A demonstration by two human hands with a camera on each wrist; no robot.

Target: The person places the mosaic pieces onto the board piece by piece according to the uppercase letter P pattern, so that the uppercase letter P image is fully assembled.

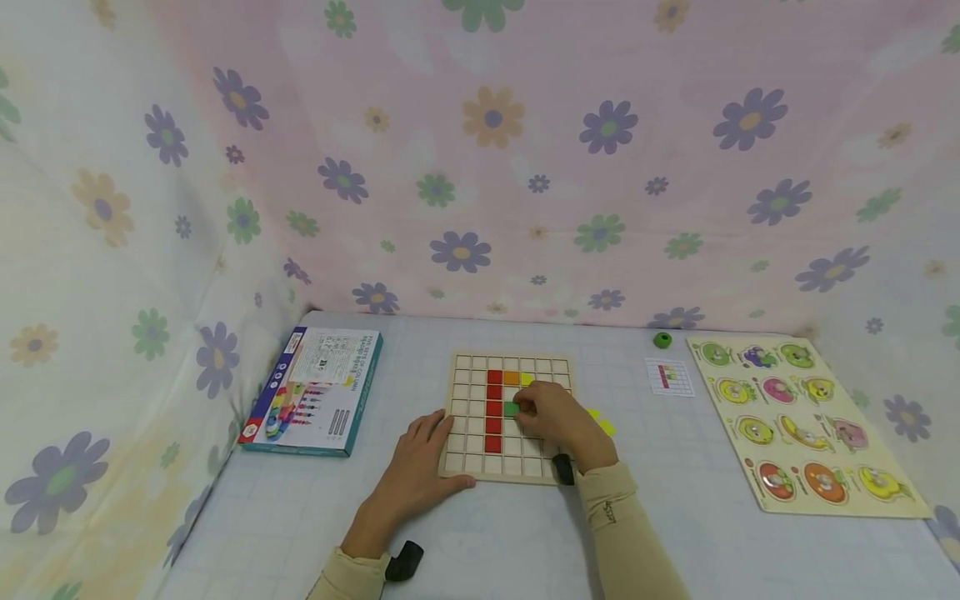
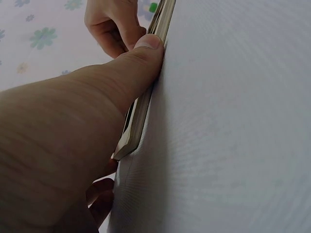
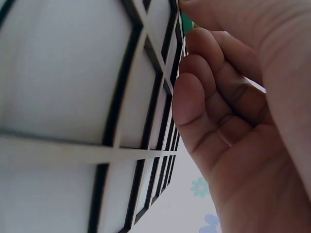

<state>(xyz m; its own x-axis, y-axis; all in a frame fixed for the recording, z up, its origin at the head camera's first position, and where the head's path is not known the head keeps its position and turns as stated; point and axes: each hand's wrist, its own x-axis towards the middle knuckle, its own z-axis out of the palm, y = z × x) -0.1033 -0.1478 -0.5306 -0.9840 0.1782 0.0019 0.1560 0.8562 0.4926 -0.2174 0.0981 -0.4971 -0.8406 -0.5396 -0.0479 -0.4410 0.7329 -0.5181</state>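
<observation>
A wooden grid board lies on the table, with a column of red square tiles in it. At the top of that column sit an orange tile and a yellow tile. My right hand pinches a green tile just right of the red column; the green tile is mostly hidden by the fingers in the right wrist view. At the near left corner, my left hand holds the board, its thumb along the front edge and its fingers by the left side.
Yellow pieces lie right of the board, partly behind the right forearm. A flat box is at left. At right are a small pattern card, a green bead and a fruit puzzle board. Flowered cloth walls surround the table.
</observation>
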